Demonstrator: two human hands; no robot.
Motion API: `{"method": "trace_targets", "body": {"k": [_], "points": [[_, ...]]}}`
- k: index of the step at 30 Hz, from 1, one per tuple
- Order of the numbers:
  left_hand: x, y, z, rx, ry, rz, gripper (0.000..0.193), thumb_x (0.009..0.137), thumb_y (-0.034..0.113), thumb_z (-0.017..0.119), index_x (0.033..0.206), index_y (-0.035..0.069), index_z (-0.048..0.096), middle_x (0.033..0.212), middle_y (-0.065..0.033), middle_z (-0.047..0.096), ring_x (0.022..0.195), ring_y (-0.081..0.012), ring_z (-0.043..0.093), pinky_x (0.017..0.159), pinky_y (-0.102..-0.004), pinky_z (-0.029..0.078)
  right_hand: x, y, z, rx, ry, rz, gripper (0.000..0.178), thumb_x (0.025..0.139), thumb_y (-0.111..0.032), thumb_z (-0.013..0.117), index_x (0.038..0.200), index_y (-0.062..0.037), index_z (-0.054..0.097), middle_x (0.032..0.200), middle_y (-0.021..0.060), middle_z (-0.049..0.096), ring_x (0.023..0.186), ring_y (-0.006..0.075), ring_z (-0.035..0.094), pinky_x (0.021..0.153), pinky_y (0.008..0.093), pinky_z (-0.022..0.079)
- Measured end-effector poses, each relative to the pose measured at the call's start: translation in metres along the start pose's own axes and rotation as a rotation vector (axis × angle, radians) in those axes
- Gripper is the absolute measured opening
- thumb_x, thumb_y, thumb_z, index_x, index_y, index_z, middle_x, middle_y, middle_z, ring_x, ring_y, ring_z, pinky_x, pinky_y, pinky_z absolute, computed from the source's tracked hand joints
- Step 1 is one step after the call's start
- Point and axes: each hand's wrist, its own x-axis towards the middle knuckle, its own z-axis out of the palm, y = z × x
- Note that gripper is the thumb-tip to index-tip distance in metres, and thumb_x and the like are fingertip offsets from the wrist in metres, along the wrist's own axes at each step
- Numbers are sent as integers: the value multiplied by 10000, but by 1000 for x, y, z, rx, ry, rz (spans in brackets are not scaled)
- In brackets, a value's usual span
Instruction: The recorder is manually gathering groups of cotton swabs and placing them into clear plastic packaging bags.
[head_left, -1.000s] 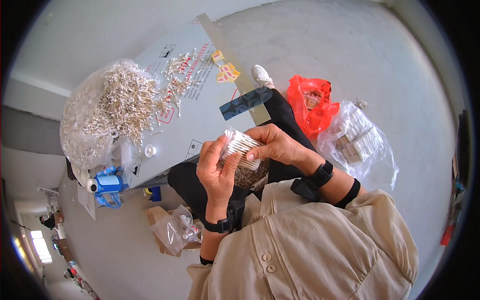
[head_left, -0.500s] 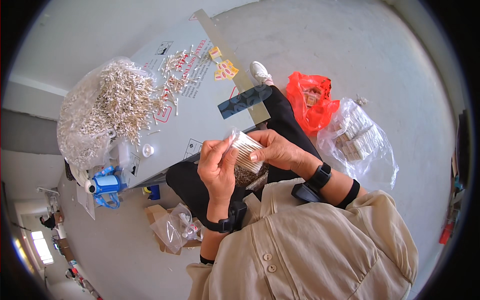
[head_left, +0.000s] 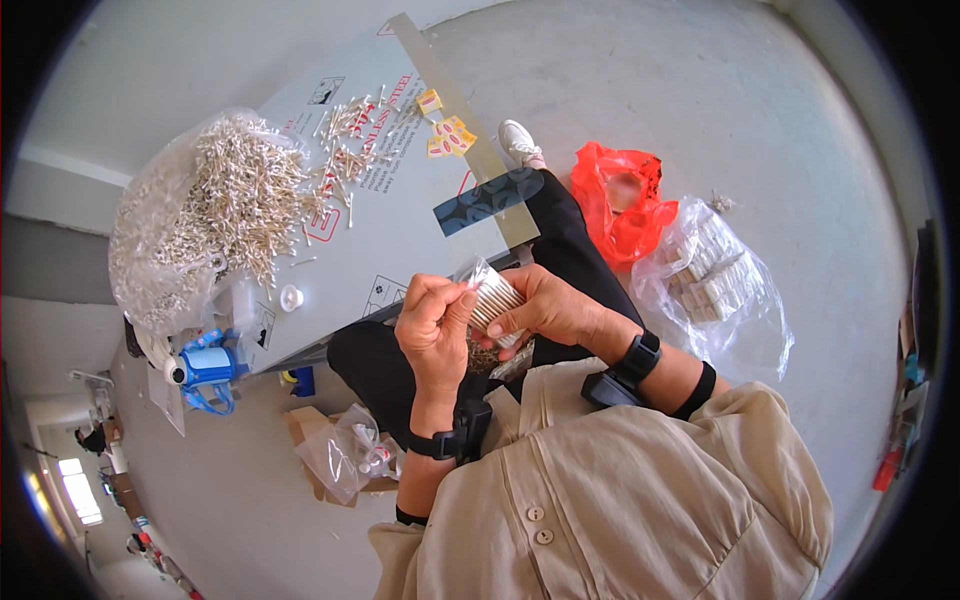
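Above my lap, a small clear bag of cotton swabs [head_left: 496, 297] is held between both hands, the sticks lying side by side in it. My left hand [head_left: 430, 325] pinches the loose plastic at the bag's left end with thumb and fingertips. On the other side my right hand [head_left: 552, 310] grips the filled part, its thumb across the front and its fingers partly hidden behind. Below the hands, more swabs show between my legs, mostly covered. A big heap of loose cotton swabs [head_left: 245, 190] spills out of a large clear bag onto the table [head_left: 335, 275].
Yellow-and-white cards [head_left: 450, 138] and a dark blue patterned strip [head_left: 488, 204] lie near the table's right edge. A white cap [head_left: 291, 298] and a blue bottle [head_left: 207, 365] are at left. On the floor are a red bag [head_left: 650, 228], a clear bag of white packs [head_left: 712, 275] and a cardboard box [head_left: 308, 428].
The swab bag has turned a little in my hands. My right thumb has slid lower on it, and my left fingers have closed tighter on the plastic end.
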Motion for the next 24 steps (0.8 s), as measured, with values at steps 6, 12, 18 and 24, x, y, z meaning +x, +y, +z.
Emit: {"method": "trace_targets", "body": {"k": [6,12,18,24], "points": [[-2,3,2,-122,4,-86,113,789,6,741,884,-11,684,855,-14,538,724,-92,502,633,-206,409,4,7,-6,-44,1,-61,281,812,-43,735,1076,-33,639,891,50,688,810,148,672,674,291,590],[7,11,-6,-148,-45,-117,111,760,-24,746,827,-11,658,852,-26,558,723,-97,509,635,-210,419,5,7,-13,-136,22,-153,323,799,-41,751,1101,-17,640,922,25,679,832,117,652,734,268,563],[16,15,-17,54,-128,4,144,713,-58,745,785,-1,635,818,-53,583,704,-144,556,601,-248,448,-4,-31,-3,-816,193,-791,364,750,-51,765,1098,-79,660,1186,61,607,1090,186,558,852,321,488],[18,13,-13,121,-185,99,202,642,-70,760,729,1,592,770,-63,550,685,-190,553,569,-287,437,4,-42,-9,-1188,63,-841,184,692,-26,756,847,-38,655,917,70,637,847,254,588,734,352,493]]}}
